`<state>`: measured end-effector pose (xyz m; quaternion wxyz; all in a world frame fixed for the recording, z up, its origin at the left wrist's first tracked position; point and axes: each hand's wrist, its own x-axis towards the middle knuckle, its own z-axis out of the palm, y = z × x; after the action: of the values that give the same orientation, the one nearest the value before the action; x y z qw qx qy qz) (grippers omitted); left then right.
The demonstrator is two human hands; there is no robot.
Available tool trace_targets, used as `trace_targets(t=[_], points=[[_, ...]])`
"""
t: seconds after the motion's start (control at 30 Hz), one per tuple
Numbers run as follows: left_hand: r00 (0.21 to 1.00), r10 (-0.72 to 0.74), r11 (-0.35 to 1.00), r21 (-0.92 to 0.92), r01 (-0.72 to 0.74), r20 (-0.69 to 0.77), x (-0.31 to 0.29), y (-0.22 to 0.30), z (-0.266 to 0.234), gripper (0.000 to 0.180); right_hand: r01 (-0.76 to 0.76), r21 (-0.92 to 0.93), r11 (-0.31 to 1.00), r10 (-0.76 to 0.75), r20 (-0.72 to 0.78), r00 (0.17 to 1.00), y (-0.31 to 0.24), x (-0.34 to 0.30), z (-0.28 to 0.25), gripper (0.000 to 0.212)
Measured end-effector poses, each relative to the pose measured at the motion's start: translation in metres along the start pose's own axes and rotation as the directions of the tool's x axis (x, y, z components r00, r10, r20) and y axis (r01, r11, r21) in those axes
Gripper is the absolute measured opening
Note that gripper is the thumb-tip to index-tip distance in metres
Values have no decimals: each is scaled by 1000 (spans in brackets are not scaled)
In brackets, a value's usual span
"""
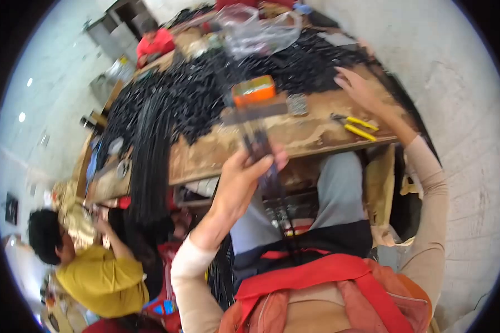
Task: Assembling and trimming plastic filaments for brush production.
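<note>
My left hand (236,180) is closed around a dark bundle of long thin strips (270,183) in front of the table edge. Motion blurs the bundle, so its exact kind cannot be made out. It runs up over the table and down toward my lap. My right hand (355,87) reaches over the right side of the table with fingers stretched out and nothing visible in them. Beside its fingertips lies a heap of black strip-like pieces (311,64). Pliers with yellow handles (361,132) rest on the wood below that hand.
An orange box (254,90) stands mid-table behind a flat metal bar (255,114), near a small grey block (297,105). Long black strands (150,155) hang over the front edge. A clear plastic bag (261,36) lies behind. Co-workers in yellow (103,280) and red (156,47) sit leftward.
</note>
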<state>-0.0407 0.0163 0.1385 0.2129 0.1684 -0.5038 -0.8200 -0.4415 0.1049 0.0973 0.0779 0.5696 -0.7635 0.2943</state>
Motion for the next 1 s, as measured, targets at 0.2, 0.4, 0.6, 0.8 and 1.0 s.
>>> trace_targets(t=[0.2,0.4,0.6,0.8,1.0], points=[[988,-60,994,-84,73,144,5,4,-4,35,-399,917,-21,-366,364,856,-212,34,18,50],[993,5,995,-104,8,116,-4,15,-19,40,-514,857,37,-483,466,742,-247,27,14,46],[992,-14,995,-99,27,127,-6,10,-11,37,-454,883,121,-388,463,797,-247,33,0,40],[988,51,997,-69,-41,148,6,25,-5,37,-433,885,171,-388,464,796,-249,38,-9,41],[981,40,999,-15,-38,188,12,31,-9,38,-485,866,122,-371,493,787,-256,39,-14,41]])
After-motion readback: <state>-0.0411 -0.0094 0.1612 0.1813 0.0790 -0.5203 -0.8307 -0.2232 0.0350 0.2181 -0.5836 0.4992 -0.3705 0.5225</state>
